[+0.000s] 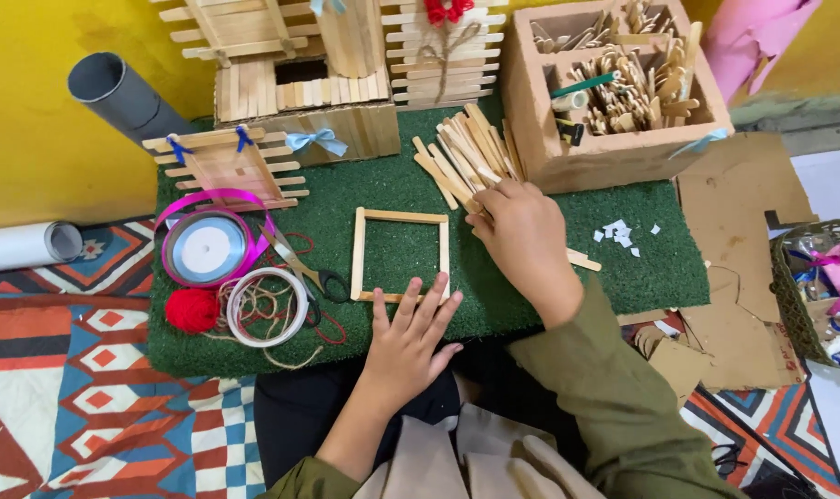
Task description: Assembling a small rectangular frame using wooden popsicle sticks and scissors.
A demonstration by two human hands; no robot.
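Your left hand (406, 337) lies flat with its fingers (418, 305) spread, pressing on the bottom stick of the square craft-stick frame (399, 254) in the middle of the green turf mat (568, 296). Your right hand (523, 242) is curled knuckles-up over the near end of the loose pile of craft sticks (464, 152) just right of the frame; whether its fingers pinch a stick, you cannot tell. The sticks look light, thin, stiff and likely snappable, so take one by its long edges near the middle.

Bright, even light; perhaps slight edge-warp.
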